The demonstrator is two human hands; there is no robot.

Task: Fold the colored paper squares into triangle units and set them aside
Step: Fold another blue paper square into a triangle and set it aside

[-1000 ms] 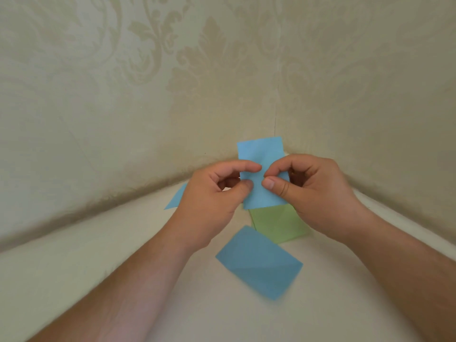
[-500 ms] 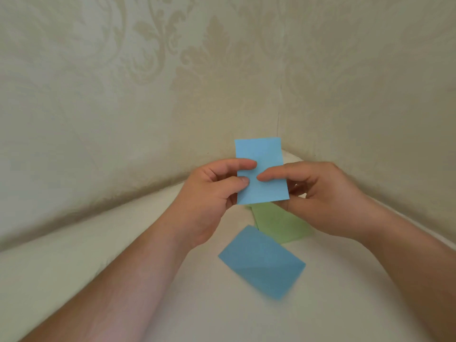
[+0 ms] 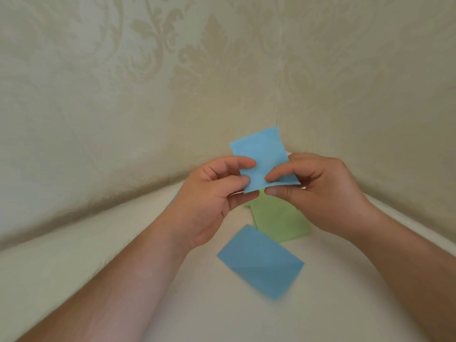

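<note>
Both forearms reach in from the bottom corners and meet above the pale tabletop (image 3: 98,280). The left hand (image 3: 209,201) pinches the left edge of a light blue paper (image 3: 261,156) between thumb and forefinger, and the right hand (image 3: 320,193) pinches its lower right edge the same way, holding it upright in the air and slightly tilted. Beneath the hands, a green paper (image 3: 278,220) lies flat, partly hidden by them. Nearer the person, a creased blue paper (image 3: 259,262) lies just beside it. Patterned wallpaper (image 3: 148,95) rises behind.
</note>
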